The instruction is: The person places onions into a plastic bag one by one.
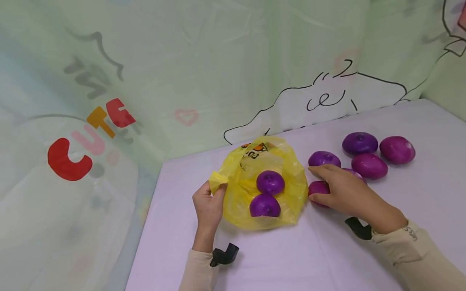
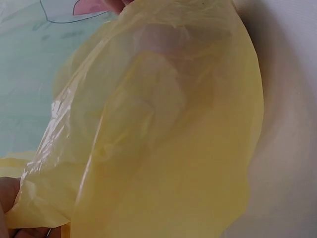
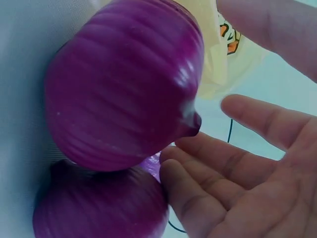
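A yellow plastic bag (image 1: pixel 295 173) lies spread with its mouth towards me, two purple onions (image 1: pixel 270 182) inside it. At its left edge my left hand (image 1: pixel 209 206) pinches the rim between thumb and fingers. In the left wrist view the bag (image 2: pixel 173 139) fills most of the picture. Right of the bag, my right hand (image 1: pixel 344 192) reaches over a magenta onion (image 1: pixel 318 190), partly covering it. The right wrist view shows the thumb and fingers spread apart beside an onion (image 3: pixel 124 84), fingertips close to its tip. Another onion (image 3: pixel 99 208) sits under it in that view.
Beyond the right hand stand several more onions, among them a dark purple one (image 1: pixel 359 143) and a magenta one (image 1: pixel 397 150). They rest on a white-covered table (image 1: pixel 291 258). A printed curtain (image 1: pixel 200 72) hangs along the back and left side.
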`<state>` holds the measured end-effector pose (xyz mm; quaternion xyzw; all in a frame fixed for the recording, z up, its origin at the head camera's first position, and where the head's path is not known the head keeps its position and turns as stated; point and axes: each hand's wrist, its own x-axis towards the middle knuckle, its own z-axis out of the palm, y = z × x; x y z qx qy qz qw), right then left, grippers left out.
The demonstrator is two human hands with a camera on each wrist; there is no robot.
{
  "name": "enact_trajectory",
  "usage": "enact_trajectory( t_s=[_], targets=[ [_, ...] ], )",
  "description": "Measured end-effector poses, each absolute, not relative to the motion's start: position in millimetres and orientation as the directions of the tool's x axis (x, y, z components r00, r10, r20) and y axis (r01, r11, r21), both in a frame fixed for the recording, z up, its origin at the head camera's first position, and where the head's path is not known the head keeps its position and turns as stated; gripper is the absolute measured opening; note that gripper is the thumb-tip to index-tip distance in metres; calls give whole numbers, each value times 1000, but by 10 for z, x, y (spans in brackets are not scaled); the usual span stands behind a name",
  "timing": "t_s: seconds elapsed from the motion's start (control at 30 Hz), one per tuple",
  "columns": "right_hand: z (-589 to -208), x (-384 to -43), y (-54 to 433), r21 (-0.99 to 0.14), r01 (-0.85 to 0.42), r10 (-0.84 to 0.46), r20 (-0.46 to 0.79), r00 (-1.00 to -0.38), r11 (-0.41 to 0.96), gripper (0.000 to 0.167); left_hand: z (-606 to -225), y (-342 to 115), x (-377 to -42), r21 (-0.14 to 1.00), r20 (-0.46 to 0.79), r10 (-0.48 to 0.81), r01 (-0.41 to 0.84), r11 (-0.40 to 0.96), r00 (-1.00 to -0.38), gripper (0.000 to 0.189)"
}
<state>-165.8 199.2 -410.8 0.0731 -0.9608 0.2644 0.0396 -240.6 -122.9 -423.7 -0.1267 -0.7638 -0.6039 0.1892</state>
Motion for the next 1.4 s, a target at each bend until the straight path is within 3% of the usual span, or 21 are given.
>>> enact_trajectory(
  t_s=[0.37, 1.07, 1.4],
  targets=[
    [-4185, -1650, 1984, -465, -99, -121, -17, -992, 879, 83, -4235, -1217, -2408, 882, 424, -34, 404, 243, -905, 13],
    [-4186, -1659, 2000, -479, -94, -118, -21, -993, 873, 78, -4241, -1226, -2409, 881, 423, -25, 405, 244, -906, 13],
    [-4103, -1655, 2034, -462, -138, -126, 58, -990, 876, 69, -4253, -1224, -2413, 881, 426, -22, 410, 236, -904, 13]
  ],
)
